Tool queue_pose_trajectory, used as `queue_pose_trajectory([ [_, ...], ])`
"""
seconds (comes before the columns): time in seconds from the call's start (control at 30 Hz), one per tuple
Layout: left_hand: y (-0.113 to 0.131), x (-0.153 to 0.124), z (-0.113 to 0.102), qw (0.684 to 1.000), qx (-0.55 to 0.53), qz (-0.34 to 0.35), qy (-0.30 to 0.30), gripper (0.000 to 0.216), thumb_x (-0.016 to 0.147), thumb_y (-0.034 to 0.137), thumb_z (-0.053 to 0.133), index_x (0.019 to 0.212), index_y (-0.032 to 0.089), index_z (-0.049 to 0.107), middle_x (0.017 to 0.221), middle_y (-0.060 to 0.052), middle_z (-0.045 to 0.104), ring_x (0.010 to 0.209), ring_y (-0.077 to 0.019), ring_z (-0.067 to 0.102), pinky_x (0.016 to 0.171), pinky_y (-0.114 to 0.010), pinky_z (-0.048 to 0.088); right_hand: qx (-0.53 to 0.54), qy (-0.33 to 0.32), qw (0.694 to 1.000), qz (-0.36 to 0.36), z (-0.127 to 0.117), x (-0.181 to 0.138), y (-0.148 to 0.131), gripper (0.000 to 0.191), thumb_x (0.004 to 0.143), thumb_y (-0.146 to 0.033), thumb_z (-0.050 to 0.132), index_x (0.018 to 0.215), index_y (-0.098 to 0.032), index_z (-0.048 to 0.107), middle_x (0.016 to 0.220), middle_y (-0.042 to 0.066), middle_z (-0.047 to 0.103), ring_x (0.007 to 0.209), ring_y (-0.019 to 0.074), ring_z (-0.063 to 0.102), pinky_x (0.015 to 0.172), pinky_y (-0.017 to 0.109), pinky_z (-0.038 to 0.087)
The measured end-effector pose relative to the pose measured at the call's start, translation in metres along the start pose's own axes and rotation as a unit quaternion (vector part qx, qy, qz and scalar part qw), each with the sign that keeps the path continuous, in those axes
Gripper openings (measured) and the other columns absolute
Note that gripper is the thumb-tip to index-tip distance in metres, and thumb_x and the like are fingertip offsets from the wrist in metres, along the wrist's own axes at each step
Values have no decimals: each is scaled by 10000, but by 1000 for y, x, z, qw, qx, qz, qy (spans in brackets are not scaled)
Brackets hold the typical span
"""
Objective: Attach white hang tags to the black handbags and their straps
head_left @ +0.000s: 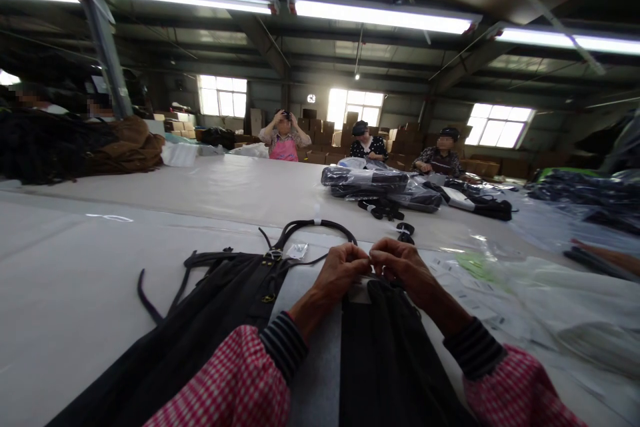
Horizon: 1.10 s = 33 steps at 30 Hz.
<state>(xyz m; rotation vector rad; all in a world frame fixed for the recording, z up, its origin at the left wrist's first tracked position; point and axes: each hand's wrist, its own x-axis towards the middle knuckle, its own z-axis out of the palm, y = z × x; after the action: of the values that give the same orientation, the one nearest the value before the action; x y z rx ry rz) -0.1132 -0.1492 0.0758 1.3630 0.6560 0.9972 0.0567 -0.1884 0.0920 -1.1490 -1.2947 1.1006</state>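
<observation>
My left hand (345,268) and my right hand (400,261) meet at the far end of a black bag (395,347) lying on the table. Both are closed in a pinch, fingertips nearly touching; whatever they pinch is too small to make out. A pale tag or sheet shows just below the fingers. To the left lies more black fabric (215,307) with straps and metal buckles. Between the dark parts runs a grey-white sheet (313,347). A black looped handle (320,222) with a white band arches beyond my left hand, near a small clear packet (297,251).
Plastic-wrapped black goods (370,180) are stacked farther back, with bundled black straps (383,209) before them. Clear plastic bags (565,300) and small labels spread at right. Brown and black bags (125,147) pile at far left. Several people sit across the table.
</observation>
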Motion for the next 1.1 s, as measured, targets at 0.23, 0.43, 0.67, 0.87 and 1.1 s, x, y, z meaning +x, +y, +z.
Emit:
queue_pose_trajectory([
  [0.23, 4, -2, 1, 999, 21, -8, 39, 282, 661, 352, 778, 782, 106, 707, 670, -22, 637, 604, -117, 508, 606, -261, 369, 32, -8, 999, -15, 0, 1, 8, 206, 790, -343, 782, 820, -165, 682, 603, -32, 605, 441, 43, 382, 421, 178, 236],
  [0.43, 4, -1, -1, 998, 44, -2, 35, 292, 724, 397, 739, 782, 117, 680, 685, -18, 630, 637, -126, 515, 632, -269, 380, 27, 8, 999, -17, 1, -2, 6, 216, 790, -350, 783, 811, -164, 675, 618, -25, 617, 428, 38, 383, 411, 175, 235],
  [0.67, 2, -2, -1, 999, 35, -15, 24, 317, 752, 428, 703, 813, 124, 643, 703, -14, 617, 622, -113, 492, 599, -251, 360, 77, 29, 996, -22, 12, -3, 10, 275, 775, -399, 803, 794, -164, 662, 678, -15, 620, 487, 53, 435, 445, 183, 301],
  [0.87, 2, -6, -1, 999, 17, -28, 19, 309, 749, 430, 705, 797, 134, 629, 725, -34, 639, 614, -117, 511, 573, -236, 356, 88, 34, 995, -26, 21, -4, 17, 262, 801, -393, 791, 805, -176, 644, 683, -22, 610, 511, 66, 439, 462, 195, 298],
  [1.1, -3, -4, -3, 999, 11, -24, 32, 292, 743, 408, 711, 758, 132, 616, 710, -41, 643, 601, -122, 536, 559, -235, 374, 81, 63, 993, -60, 32, -3, 25, 300, 799, -438, 782, 778, -182, 627, 664, -31, 590, 508, 80, 424, 466, 220, 308],
])
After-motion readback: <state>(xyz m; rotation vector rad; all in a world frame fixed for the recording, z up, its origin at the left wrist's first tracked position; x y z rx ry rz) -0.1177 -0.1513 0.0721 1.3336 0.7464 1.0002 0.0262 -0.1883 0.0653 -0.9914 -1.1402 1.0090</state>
